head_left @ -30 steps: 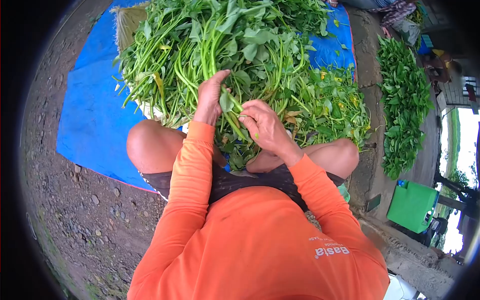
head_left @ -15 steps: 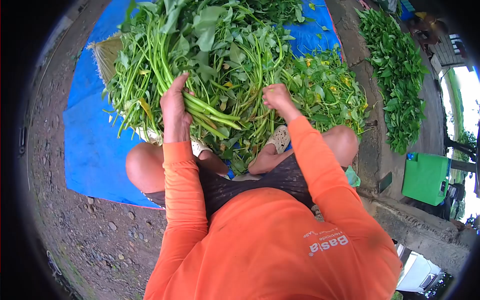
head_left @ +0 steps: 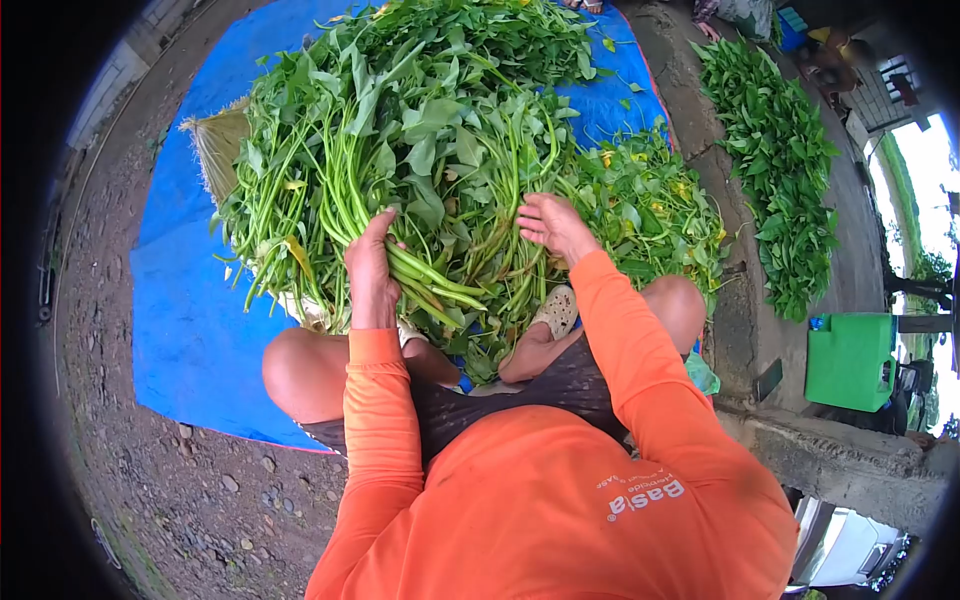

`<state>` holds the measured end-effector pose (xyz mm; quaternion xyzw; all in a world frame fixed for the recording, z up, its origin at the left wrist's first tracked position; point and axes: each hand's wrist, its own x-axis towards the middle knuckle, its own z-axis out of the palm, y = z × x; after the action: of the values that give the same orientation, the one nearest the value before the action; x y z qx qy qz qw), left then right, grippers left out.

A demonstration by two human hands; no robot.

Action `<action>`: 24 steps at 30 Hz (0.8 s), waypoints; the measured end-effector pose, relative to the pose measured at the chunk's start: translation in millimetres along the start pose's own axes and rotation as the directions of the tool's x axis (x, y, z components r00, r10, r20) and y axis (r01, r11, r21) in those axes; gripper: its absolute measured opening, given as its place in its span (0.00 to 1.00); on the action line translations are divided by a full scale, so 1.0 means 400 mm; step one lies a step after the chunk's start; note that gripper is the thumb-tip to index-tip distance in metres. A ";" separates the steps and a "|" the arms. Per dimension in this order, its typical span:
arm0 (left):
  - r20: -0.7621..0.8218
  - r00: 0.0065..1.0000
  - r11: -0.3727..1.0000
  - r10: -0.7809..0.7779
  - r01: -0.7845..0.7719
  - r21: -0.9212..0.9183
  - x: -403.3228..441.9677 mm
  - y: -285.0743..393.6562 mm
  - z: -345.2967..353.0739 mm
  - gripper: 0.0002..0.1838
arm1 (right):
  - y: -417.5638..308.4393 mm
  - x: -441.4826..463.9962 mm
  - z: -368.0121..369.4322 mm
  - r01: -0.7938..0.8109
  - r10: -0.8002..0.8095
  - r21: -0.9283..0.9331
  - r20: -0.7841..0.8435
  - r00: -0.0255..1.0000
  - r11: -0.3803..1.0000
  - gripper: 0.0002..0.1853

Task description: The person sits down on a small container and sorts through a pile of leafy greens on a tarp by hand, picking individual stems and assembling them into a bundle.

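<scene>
My left hand (head_left: 372, 268) is closed around a bunch of water spinach (head_left: 425, 272), its cut stem ends pointing right toward my lap and its leaves fanning away over the heap. Across from it, my right hand (head_left: 555, 228) hovers at the right side of the heap, fingers loosely extended and apart beside some upright stems; I see nothing held in it. Between and beyond both hands spreads the large heap of leafy stems (head_left: 440, 140). A lower pile with yellowing leaves (head_left: 655, 205) lies to the right of my right hand.
A blue tarp (head_left: 190, 300) lies under the greens, with a frayed woven sack (head_left: 215, 150) at the heap's left. Another row of greens (head_left: 775, 180) lies on concrete at right, near a green container (head_left: 850, 360). Stony ground (head_left: 240, 500) borders the tarp. Another person's hand (head_left: 708, 30) shows at top right.
My left hand has come down toward my lap with the bunch, whose leaves now rest lower on the heap. My right hand's fingers have loosened from a closed grip and it sits slightly lower.
</scene>
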<state>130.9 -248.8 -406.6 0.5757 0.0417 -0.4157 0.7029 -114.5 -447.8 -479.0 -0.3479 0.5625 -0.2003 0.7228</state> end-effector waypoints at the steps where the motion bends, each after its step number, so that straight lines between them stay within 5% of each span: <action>1: 0.019 1.000 1.000 -0.001 0.002 -0.013 -0.001 -0.003 0.008 0.15 | 0.011 0.016 0.012 -0.028 0.030 -0.051 0.042 0.999 0.998 0.25; 4: 0.003 1.000 1.000 -0.001 0.001 0.018 -0.011 -0.009 0.029 0.15 | 0.043 0.060 0.069 -0.031 -0.035 -0.335 -0.190 0.981 0.942 0.19; 7: 0.016 1.000 1.000 0.007 -0.007 0.017 -0.026 -0.006 0.024 0.15 | 0.123 0.162 0.072 0.012 -0.387 -0.725 -0.353 0.852 0.689 0.14; 10: 0.008 1.000 1.000 0.015 -0.015 0.000 -0.025 -0.008 0.014 0.15 | 0.105 0.133 0.059 0.051 -0.317 -0.710 -0.247 0.916 0.702 0.13; 14: -0.012 0.999 0.999 0.031 -0.031 -0.015 -0.023 -0.001 -0.007 0.16 | 0.070 0.112 0.002 0.198 -0.346 -0.505 -0.217 0.913 0.840 0.11; 16: -0.013 1.000 1.000 0.024 -0.024 -0.019 -0.004 -0.012 -0.019 0.15 | 0.007 0.031 -0.027 0.096 -0.101 0.087 0.058 0.993 0.992 0.10; 17: -0.021 1.000 1.000 0.019 -0.019 -0.005 -0.003 -0.011 -0.017 0.15 | -0.045 -0.038 -0.027 0.063 -0.089 0.166 0.153 0.984 0.984 0.11; 21: -0.032 0.999 0.999 0.032 -0.032 0.008 0.000 -0.020 0.006 0.16 | -0.128 -0.157 -0.048 0.234 -0.317 0.286 0.290 0.903 0.929 0.15; 24: 0.001 1.000 1.000 0.006 -0.006 0.025 -0.011 -0.011 0.024 0.16 | -0.173 -0.286 -0.014 0.494 -0.520 0.163 0.233 0.822 0.854 0.15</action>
<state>121.2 -254.5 -404.4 0.5845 0.0344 -0.4144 0.6968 -145.8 -418.3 -352.3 -0.4739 0.3361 -0.3626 0.7287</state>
